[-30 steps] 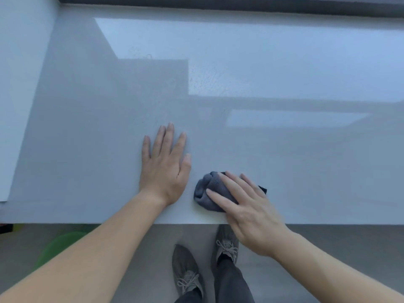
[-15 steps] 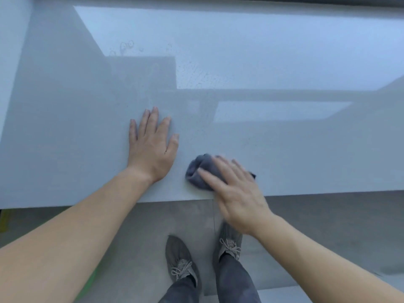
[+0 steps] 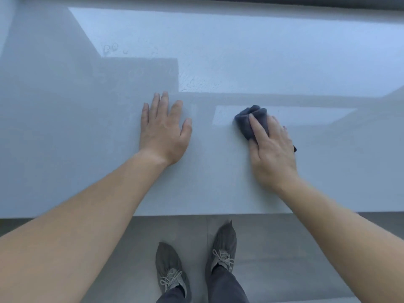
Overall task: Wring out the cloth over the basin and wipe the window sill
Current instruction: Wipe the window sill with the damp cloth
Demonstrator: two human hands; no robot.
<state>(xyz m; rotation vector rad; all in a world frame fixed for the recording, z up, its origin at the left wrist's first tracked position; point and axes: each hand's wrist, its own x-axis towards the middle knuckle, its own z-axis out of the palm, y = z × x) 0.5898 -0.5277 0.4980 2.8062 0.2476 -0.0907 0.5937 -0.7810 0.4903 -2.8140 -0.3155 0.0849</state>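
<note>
The pale grey window sill [image 3: 87, 127] fills the upper part of the view. A bunched dark grey cloth [image 3: 251, 119] lies on it right of centre. My right hand [image 3: 273, 154] presses down on the cloth with fingers laid over it, and a dark corner of the cloth peeks out on the hand's right side. My left hand [image 3: 164, 132] rests flat on the sill, fingers spread, a hand's width left of the cloth. No basin is in view.
Wet streaks and droplets [image 3: 192, 79] show on the sill beyond my left hand. A dark window frame [image 3: 284, 3] runs along the far edge. The sill's front edge [image 3: 196, 212] drops to a grey floor where my shoes [image 3: 223, 248] stand.
My right hand has slid the cloth away from the sill's front edge, to the right and further in. The gap to my left hand has widened. The left hand stays flat.
</note>
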